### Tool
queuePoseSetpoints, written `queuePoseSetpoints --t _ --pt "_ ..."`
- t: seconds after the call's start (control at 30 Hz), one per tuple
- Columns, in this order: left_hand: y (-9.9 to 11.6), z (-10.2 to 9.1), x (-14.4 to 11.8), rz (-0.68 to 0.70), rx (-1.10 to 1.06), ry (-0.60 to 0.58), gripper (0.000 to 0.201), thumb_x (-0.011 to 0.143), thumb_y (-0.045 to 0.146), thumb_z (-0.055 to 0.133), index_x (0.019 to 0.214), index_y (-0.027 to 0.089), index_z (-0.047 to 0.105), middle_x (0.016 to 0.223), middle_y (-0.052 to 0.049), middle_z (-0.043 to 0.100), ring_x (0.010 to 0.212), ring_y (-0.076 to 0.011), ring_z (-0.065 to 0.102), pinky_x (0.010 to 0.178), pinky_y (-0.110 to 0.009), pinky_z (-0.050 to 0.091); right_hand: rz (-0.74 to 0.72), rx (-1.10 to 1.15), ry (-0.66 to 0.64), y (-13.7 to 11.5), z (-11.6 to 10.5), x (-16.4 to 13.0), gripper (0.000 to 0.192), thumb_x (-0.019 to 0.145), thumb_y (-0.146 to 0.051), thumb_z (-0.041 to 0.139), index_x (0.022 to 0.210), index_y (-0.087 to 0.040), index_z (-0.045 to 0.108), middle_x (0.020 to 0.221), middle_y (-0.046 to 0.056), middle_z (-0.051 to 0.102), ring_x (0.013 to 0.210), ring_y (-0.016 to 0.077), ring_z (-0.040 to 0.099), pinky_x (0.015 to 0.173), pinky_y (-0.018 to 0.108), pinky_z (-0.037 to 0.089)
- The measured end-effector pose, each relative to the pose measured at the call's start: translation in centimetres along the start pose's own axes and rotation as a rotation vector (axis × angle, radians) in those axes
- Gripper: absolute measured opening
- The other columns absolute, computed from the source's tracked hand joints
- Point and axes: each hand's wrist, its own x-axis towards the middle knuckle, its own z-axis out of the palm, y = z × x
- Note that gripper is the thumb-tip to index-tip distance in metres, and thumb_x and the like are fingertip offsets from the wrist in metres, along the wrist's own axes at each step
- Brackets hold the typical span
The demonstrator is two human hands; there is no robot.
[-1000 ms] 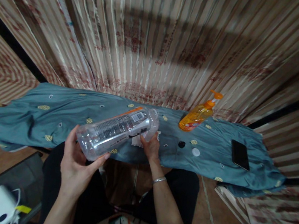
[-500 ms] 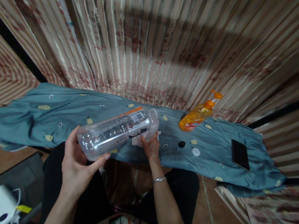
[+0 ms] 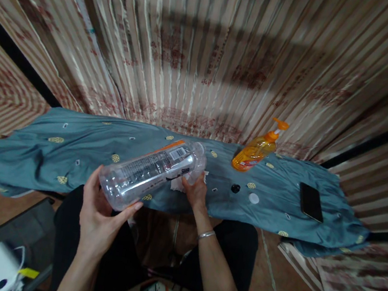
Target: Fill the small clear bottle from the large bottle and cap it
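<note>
One blue cloth point(image 3: 66, 151) covers the table before striped curtains point(image 3: 202, 52).

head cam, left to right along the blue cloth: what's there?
Left hand gripping the base of a clear plastic bottle → right hand at the bottle's neck, on a white tissue → small black cap → orange pump bottle → white disc → black phone.
</note>
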Motion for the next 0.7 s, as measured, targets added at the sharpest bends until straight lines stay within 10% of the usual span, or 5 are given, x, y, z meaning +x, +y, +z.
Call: queuePoseSetpoints --t 0.7 --pt "0.72 -0.25 0.00 -0.055 -0.025 -0.028 0.108 0.057 0.038 0.114 0.153 0.026 0.066 0.142 -0.012 0.079 0.124 -0.0297 0.081 0.103 -0.040 0.070 -0.026 0.036 0.002 0.83 0.37 0.41 0.064 0.096 -0.038 0.081 0.150 -0.007 0.066 0.126 0.026 0.087 0.124 0.0468 0.088 0.106 0.059 0.072"
